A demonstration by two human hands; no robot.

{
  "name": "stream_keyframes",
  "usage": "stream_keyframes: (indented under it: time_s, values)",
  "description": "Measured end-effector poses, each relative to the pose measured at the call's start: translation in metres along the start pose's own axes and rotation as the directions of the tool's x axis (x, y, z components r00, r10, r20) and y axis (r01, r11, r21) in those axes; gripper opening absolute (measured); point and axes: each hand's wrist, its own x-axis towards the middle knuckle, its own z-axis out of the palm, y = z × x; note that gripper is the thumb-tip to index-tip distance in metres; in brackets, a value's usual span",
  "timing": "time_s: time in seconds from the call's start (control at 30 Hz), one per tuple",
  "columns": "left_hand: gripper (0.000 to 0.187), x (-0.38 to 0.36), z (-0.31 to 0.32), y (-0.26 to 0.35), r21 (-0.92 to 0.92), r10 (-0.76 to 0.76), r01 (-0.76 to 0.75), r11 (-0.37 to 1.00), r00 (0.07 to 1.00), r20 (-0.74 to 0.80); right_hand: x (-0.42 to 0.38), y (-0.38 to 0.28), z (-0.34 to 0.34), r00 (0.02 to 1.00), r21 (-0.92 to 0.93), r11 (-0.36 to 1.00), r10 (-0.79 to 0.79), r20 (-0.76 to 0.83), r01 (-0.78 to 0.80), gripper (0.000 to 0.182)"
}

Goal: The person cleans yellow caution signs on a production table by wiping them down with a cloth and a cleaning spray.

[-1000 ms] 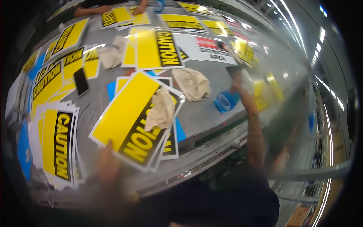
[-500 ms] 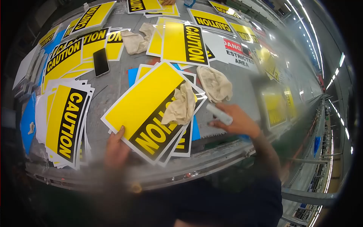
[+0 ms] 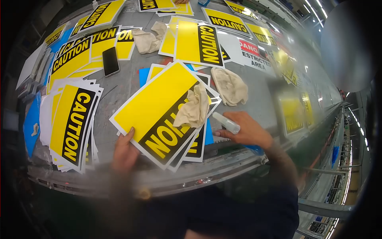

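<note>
My left hand grips the lower left edge of a yellow and black caution sign, its thumb on top. Under that sign more signs are stacked, some fanned out at the right. A crumpled beige cloth lies on the sign's black band and hides part of the lettering. To the right, my right hand is closed around a spray bottle with a whitish nozzle; its blue lower part shows below the hand. Above this hand a second beige cloth rests on the table.
A stack of caution signs lies at the left, with a black phone beyond it. Further signs and a third cloth cover the back. Another person's hand shows at the top edge. The table's metal edge runs in front.
The view has shifted slightly, moving the table items a little right and up. My right hand and the bottle have come slightly nearer the signs. Both hands keep their hold.
</note>
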Motion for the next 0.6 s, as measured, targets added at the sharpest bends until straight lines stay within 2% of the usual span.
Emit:
stream_keyframes:
  time_s: [0.1, 0.2, 0.3, 0.37, 0.4, 0.43, 0.47, 0.5, 0.57, 0.6]
  values:
    - [0.053, 0.0, -0.002, 0.0, 0.018, -0.003, 0.003, 1.0, 1.0, 0.017, 0.0, -0.002, -0.003, 0.993, 0.141, 0.984, 0.115, -0.013, -0.112, 0.051]
    - [0.054, 0.001, -0.003, -0.001, 0.027, 0.015, -0.015, 1.0, 1.0, -0.01, -0.001, -0.002, -0.003, 0.997, 0.184, 0.982, 0.026, 0.071, -0.038, 0.047]
    - [0.054, -0.001, 0.004, 0.002, 0.058, -0.003, 0.001, 0.998, 1.0, 0.021, -0.006, -0.01, -0.003, 0.988, 0.104, 0.988, 0.1, 0.121, -0.113, 0.041]
    - [0.049, -0.002, 0.007, -0.003, 0.0, 0.034, -0.034, 0.999, 0.999, 0.034, -0.02, 0.01, -0.013, 0.995, 0.265, 0.964, 0.021, -0.102, 0.006, 0.039]
    - [0.048, 0.001, -0.002, -0.003, -0.017, -0.006, 0.007, 1.0, 0.997, 0.071, -0.045, 0.051, -0.006, 0.938, 0.387, 0.91, 0.254, -0.234, -0.15, 0.049]
    - [0.044, 0.006, -0.01, -0.011, -0.07, -0.018, 0.025, 0.997, 0.994, 0.108, -0.072, 0.09, 0.001, 0.811, 0.545, 0.806, 0.468, -0.35, -0.23, 0.065]
    - [0.044, 0.021, -0.025, -0.019, -0.101, -0.06, 0.077, 0.992, 0.985, 0.163, -0.058, 0.099, 0.004, 0.789, 0.531, 0.822, 0.461, -0.406, -0.207, 0.063]
    - [0.044, 0.035, -0.038, -0.029, -0.126, -0.101, 0.131, 0.983, 0.971, 0.217, -0.033, 0.068, 0.01, 0.837, 0.407, 0.902, 0.33, -0.436, -0.144, 0.062]
    - [0.047, 0.059, -0.067, -0.067, -0.325, 0.108, 0.019, 0.945, 0.923, 0.37, 0.011, 0.031, 0.043, 0.922, 0.256, 0.967, 0.082, -0.379, 0.019, 0.06]
    - [0.049, 0.048, -0.064, -0.062, -0.316, 0.166, -0.047, 0.947, 0.918, 0.36, 0.033, 0.004, 0.061, 0.944, 0.219, 0.971, -0.022, -0.329, 0.099, 0.059]
